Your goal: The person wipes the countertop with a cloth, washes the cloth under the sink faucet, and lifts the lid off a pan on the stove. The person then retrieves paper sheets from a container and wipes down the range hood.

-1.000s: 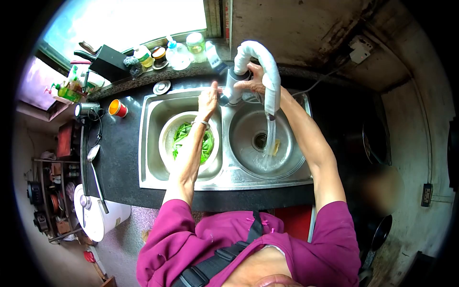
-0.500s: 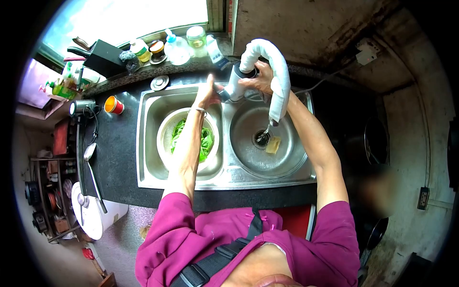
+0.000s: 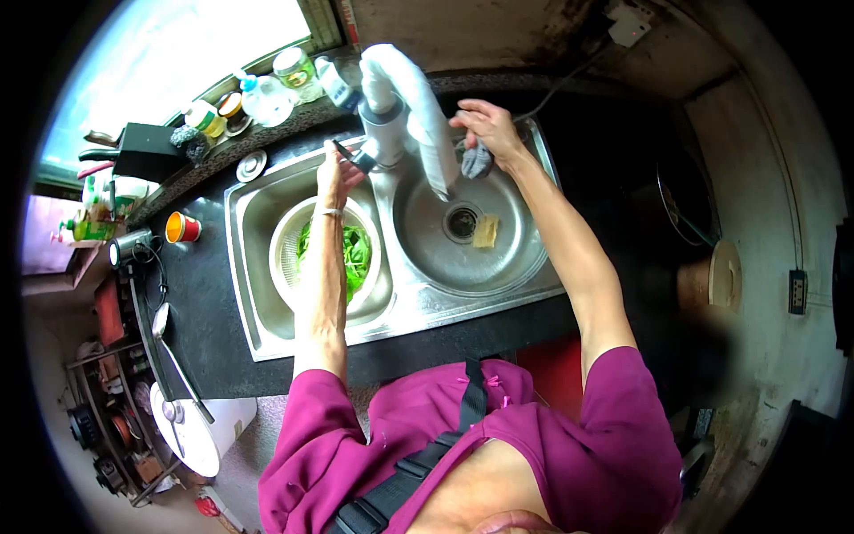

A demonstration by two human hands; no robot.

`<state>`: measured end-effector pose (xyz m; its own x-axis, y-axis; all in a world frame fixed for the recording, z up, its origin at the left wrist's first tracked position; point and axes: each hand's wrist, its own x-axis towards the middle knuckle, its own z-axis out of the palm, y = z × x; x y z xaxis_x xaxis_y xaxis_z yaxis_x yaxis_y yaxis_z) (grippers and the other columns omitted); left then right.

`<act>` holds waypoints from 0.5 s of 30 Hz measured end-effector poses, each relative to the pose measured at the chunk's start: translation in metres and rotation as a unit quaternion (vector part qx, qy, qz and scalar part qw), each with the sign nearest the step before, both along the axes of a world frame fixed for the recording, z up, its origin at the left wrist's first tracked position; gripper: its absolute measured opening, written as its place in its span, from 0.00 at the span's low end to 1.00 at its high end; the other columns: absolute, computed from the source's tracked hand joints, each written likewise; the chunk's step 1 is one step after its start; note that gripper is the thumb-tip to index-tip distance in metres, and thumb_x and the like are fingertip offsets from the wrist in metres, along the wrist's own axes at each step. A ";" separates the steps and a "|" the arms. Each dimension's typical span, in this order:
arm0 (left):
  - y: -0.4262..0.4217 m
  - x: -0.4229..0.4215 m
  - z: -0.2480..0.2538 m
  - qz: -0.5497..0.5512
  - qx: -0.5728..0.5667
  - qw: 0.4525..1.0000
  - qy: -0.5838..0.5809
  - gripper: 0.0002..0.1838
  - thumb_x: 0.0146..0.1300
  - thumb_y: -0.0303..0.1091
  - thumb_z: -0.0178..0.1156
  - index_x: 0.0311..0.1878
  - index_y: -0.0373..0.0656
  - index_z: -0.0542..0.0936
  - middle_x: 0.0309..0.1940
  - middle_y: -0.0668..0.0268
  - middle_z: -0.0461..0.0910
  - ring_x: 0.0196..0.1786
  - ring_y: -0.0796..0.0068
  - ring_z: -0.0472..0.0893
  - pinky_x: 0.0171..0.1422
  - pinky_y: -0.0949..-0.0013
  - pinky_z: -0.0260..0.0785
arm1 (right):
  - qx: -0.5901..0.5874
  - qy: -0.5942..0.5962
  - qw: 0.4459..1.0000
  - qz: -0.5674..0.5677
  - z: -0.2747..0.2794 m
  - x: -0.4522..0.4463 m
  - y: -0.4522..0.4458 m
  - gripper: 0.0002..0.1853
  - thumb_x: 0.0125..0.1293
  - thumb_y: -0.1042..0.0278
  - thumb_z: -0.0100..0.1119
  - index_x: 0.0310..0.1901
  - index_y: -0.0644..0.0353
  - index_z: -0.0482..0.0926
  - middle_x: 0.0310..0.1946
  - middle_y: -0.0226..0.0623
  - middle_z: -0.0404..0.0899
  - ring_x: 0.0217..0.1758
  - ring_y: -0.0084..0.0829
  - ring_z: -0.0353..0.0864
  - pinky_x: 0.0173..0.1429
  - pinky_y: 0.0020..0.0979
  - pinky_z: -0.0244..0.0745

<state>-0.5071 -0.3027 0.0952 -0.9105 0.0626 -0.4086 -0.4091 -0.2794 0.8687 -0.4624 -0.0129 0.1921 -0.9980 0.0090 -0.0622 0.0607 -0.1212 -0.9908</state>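
My left hand [image 3: 333, 180] is at the dark lever [image 3: 358, 158] on the left of the faucet [image 3: 383, 133], its fingers around the lever's end. To the right of the faucet, my right hand [image 3: 491, 132] has a bunched grey cloth [image 3: 478, 161] beneath its fingers. The faucet's spout [image 3: 430, 133], wrapped in white material, curves over the round right basin [image 3: 427, 254]; no water runs from it. A yellowish piece [image 3: 485, 231] lies beside the drain [image 3: 461, 222]. Under my left forearm, a white colander [image 3: 283, 254] with green leaves [image 3: 357, 258] sits in the left basin [image 3: 258, 298].
Bottles and jars [image 3: 269, 100] and a knife block [image 3: 145, 151] stand along the window ledge. On the left counter are an orange cup [image 3: 183, 227], a small lid [image 3: 252, 165] and a ladle [image 3: 182, 360]. A pan [image 3: 680, 209] is at the right.
The water has stopped. My right hand has come away from behind the faucet to its right, with the grey cloth. My left hand stays by the lever. The view has shifted and tilted.
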 end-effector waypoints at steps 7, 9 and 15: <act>0.021 0.135 -0.012 -0.012 -0.093 0.993 0.072 0.24 0.63 0.41 0.55 0.56 0.34 0.67 0.40 0.59 0.78 0.38 0.72 0.79 0.44 0.73 0.74 | -0.181 -0.177 0.928 -0.275 -0.086 0.126 0.048 0.10 0.61 0.74 0.52 0.44 0.67 0.72 0.28 0.40 0.76 0.23 0.27 0.74 0.29 0.30 0.76; 0.060 0.186 0.015 -0.176 0.009 0.984 0.019 0.24 0.61 0.35 0.57 0.57 0.35 0.66 0.43 0.59 0.76 0.39 0.73 0.78 0.44 0.72 0.74 | -0.246 -0.164 0.923 -0.245 -0.099 0.150 0.029 0.09 0.61 0.75 0.50 0.44 0.66 0.72 0.28 0.41 0.77 0.23 0.28 0.74 0.30 0.30 0.76; 0.139 0.245 0.036 -0.162 0.143 0.975 -0.052 0.26 0.60 0.31 0.58 0.61 0.41 0.63 0.48 0.58 0.73 0.43 0.72 0.77 0.43 0.73 0.73 | -0.270 -0.106 0.934 -0.209 -0.079 0.191 -0.030 0.10 0.64 0.71 0.50 0.45 0.64 0.73 0.32 0.36 0.76 0.30 0.24 0.75 0.39 0.25 0.73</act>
